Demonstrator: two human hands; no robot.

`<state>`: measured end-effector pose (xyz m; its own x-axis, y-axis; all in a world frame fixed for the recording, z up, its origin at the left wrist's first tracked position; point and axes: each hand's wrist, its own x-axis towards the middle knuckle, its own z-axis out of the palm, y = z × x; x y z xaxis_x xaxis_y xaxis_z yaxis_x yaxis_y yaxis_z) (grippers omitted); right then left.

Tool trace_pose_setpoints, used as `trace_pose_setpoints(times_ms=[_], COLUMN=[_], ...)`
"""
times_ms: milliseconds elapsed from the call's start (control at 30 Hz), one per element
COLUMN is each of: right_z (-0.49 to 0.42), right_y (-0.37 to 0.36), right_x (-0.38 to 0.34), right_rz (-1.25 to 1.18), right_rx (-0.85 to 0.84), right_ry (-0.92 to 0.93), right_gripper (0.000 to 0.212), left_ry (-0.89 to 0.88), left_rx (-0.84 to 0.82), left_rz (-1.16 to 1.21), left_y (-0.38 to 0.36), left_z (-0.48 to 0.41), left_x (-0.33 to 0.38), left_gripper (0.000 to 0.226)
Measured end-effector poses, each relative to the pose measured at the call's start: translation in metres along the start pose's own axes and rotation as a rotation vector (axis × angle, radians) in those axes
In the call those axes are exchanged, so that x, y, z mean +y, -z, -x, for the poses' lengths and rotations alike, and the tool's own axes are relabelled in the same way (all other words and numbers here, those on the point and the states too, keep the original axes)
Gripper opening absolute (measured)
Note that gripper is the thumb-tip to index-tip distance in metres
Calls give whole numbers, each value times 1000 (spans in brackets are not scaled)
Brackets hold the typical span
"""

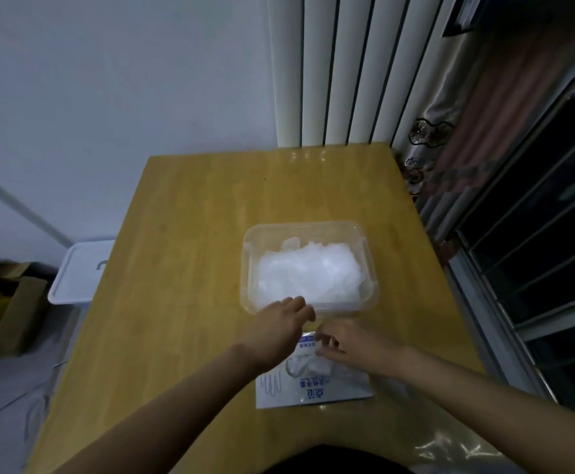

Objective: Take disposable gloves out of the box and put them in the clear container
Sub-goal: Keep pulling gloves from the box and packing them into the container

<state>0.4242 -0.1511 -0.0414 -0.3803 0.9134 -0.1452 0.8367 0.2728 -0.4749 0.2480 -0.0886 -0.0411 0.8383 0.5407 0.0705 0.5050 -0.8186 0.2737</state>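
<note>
The glove box point(313, 384) lies flat on the worktop point(183, 234), partly under your hands. Your right hand point(351, 343) curls its fingers over the box's far end. Your left hand point(284, 321), just beside it, reaches the near rim of the clear container point(250, 268). Blur hides whether either hand grips anything. Gloves point(308, 268) fill the container beyond both hands.

We are looking at a home room, wooden table point(183, 234), embroidered curtain point(450, 148) hanging at two o'clock, dark window point(553, 234) at three, white lidded bin point(81, 271), cardboard boxes point(22, 313) at nine.
</note>
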Motion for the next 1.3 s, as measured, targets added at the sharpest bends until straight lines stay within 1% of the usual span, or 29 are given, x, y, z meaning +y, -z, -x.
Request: trace_pose_setpoints(times_ms=[33, 67, 133, 167, 233, 300, 367, 433, 500, 567, 633, 667, 767, 833, 900, 1000, 1100, 1233, 1300], right_z=[2, 4, 4, 5, 5, 6, 8, 14, 20, 26, 29, 29, 32, 34, 35, 31, 22, 10, 6], right_y=[-4, -8, -18, -24, -32, -37, -39, -38, -35, -30, -25, -24, -22, -21, -18, -18, -32, -51, -56], right_x=[1, 2, 0, -1, -3, -7, -11, -11, -8, -5, -6, -8, -11, -12, -17, -34, -47, -48, -46], right_rz=[3, 19, 116, 159, 163, 145, 135, 102, -3, -86, -78, -71, -48, 34, 132, 102, 93, 191, 223], right_rx=[-60, -110, -173, -186, -178, -164, -159, -142, -101, -42, -1, 9, 28, 18, 12, 58, 43, -49, -73], right_ry=[-58, -101, -113, -116, -156, -185, -222, -288, -362, -412, -421, -419, -411, -395, -324, -201, -201, -259, -277], right_gripper=[33, 40, 48, 48, 47, 49, 50, 48, 39, 24, 11, 10, 15, 17, 24, 33, 33, 30, 26], left_ry=[30, 77, 156, 181, 219, 248, 275, 309, 339, 356, 366, 370, 377, 377, 376, 357, 366, 399, 415], left_rx=[-80, -187, -410, -485, -534, -515, -497, -496, -492, -485, -491, -492, -478, -478, -476, -448, -406, -365, -364], left_rz=[-1, -23, -107, -128, -124, -91, -67, -24, 16, 30, 36, 40, 56, 52, 50, 107, 201, 103, 108], left_y=[-3, -10, -23, -28, -36, -42, -43, -44, -45, -46, -48, -48, -48, -49, -51, -52, -49, -51, -53], left_z=[5, 12, 25, 31, 40, 45, 46, 46, 47, 47, 47, 47, 47, 47, 48, 49, 54, 65, 67], left_x=[3, 5, 7, 8, 11, 14, 17, 19, 20, 21, 21, 21, 21, 20, 19, 15, 11, 11, 12], left_gripper=[29, 33, 58, 71, 86, 91, 90, 88, 86, 87, 90, 91, 92, 93, 95, 92, 86, 85, 84])
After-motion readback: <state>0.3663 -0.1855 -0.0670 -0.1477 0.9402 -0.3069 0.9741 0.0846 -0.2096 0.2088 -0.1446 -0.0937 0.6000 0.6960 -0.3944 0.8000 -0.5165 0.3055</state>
